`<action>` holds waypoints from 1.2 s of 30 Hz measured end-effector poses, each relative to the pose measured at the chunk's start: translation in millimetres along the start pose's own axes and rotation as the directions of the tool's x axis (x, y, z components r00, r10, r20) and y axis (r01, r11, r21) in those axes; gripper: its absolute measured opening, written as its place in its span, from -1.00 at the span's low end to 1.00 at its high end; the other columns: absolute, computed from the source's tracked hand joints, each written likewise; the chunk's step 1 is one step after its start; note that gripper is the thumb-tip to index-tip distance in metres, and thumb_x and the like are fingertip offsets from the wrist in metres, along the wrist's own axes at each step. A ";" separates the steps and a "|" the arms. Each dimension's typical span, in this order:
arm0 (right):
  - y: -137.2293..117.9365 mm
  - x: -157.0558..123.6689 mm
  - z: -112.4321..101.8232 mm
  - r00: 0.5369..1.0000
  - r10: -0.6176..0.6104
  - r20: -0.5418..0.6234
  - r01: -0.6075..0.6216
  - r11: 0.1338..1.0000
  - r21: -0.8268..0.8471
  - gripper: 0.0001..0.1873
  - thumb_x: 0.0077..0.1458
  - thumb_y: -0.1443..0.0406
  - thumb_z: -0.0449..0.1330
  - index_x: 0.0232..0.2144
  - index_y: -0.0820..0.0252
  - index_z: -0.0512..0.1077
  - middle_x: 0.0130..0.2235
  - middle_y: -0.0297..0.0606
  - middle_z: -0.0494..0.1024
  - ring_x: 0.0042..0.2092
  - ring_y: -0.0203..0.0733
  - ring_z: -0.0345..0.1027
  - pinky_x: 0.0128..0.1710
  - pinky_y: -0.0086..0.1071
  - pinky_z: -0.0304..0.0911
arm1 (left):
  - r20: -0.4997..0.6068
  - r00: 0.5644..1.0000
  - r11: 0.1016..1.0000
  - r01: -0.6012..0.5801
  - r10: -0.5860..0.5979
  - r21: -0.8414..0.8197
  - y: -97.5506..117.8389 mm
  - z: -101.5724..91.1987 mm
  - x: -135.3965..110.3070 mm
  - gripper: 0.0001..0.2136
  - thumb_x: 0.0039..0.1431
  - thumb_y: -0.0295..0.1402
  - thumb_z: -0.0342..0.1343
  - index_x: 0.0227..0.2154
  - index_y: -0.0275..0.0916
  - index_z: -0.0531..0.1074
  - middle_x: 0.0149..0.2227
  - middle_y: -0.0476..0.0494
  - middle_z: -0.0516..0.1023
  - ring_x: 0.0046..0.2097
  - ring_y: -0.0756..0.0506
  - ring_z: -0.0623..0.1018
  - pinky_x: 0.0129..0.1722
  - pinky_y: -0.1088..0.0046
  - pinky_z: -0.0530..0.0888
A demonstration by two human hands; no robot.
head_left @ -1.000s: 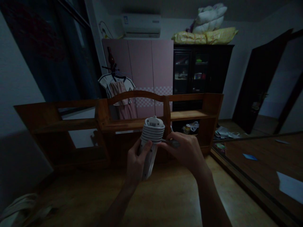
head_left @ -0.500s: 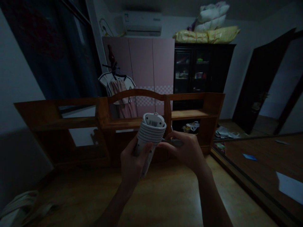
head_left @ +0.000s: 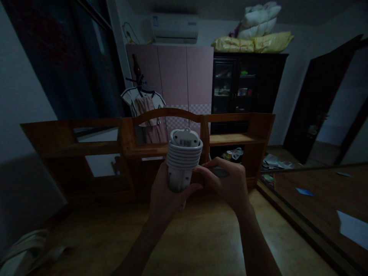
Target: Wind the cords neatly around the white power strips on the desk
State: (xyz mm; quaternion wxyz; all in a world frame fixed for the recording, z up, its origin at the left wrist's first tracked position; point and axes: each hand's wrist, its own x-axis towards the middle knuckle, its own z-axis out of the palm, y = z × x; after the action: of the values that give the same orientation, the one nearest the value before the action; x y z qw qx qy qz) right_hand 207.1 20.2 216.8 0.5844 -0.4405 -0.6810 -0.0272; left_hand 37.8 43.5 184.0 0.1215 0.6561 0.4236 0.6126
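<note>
A white power strip (head_left: 179, 178) stands nearly upright in the middle of the head view, its end with a label facing me. Its cord (head_left: 184, 156) is wound round the upper part in several close turns. My left hand (head_left: 168, 191) is closed around the strip from below, the thumb lying across its near side. Just to the right, my right hand (head_left: 227, 182) pinches the loose end of the cord beside the coil. A greyish piece, perhaps the plug, shows partly between its fingers; the rest of it is hidden.
Beyond my hands runs a wooden headboard with shelves (head_left: 165, 148). A pale wooden surface (head_left: 207, 237) lies below. Clothes (head_left: 146, 107) hang at the left back, before a pink wardrobe (head_left: 172, 73). Papers (head_left: 353, 226) lie on the right, and a pale strap (head_left: 27, 245) at lower left.
The power strip has turned more upright, and its top has shifted slightly up and left. My left thumb has moved off the cord turns, lower and to the right. My right hand keeps its pinch.
</note>
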 end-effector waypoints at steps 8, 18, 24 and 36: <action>2.0 1.1 -4.3 0.996 0.072 0.048 -0.074 0.997 0.032 -0.70 -0.04 0.05 0.31 -0.48 0.17 0.52 -0.51 -0.33 0.54 -0.50 -0.29 0.32 -0.51 -0.44 0.14 | 0.237 0.964 0.993 -0.120 0.120 -0.015 -1.4 -15.6 12.5 -0.33 -0.08 -0.26 0.31 0.13 -0.14 0.21 0.01 -0.20 0.43 0.01 -0.21 0.46 -0.01 0.26 0.41; -15.0 -0.9 -6.9 0.980 0.169 0.105 -0.182 0.976 0.122 -0.71 -0.03 0.07 0.31 -0.48 0.19 0.51 -0.49 -0.34 0.53 -0.45 -0.29 0.32 -0.49 -0.46 0.16 | 0.416 0.908 0.970 0.059 0.046 -0.237 -12.8 -41.5 17.8 -0.14 -0.11 -0.32 0.34 0.24 -0.03 0.01 0.10 -0.20 0.38 0.06 -0.26 0.45 0.01 0.12 0.45; -14.1 3.3 -3.8 0.977 0.209 0.048 -0.214 0.967 0.142 -0.75 0.00 0.12 0.29 -0.44 0.20 0.51 -0.46 -0.33 0.53 -0.41 -0.28 0.34 -0.45 -0.46 0.17 | 0.266 0.961 0.964 -0.002 0.076 -0.267 -2.9 -20.8 10.6 -0.20 -0.07 -0.37 0.31 0.23 -0.03 0.05 0.14 -0.18 0.34 0.09 -0.24 0.43 0.06 0.15 0.42; -16.6 -11.2 -17.4 0.929 0.080 0.362 -0.133 0.983 0.123 -0.50 -0.02 0.52 0.04 -0.01 0.13 0.19 -0.19 -0.30 0.48 -0.24 -0.28 0.37 -0.25 -0.47 0.20 | -0.057 0.998 0.999 0.013 -0.011 0.043 16.6 22.5 -25.8 -0.26 0.05 -0.33 0.19 0.26 -0.06 -0.04 0.21 -0.20 0.23 0.15 -0.25 0.36 0.08 0.16 0.36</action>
State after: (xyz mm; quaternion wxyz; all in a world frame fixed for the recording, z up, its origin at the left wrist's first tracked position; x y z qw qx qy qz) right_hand 209.3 -5.9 221.1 0.4826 -0.4307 -0.7506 0.1346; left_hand 67.8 23.2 172.3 0.0989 0.6384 0.4439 0.6210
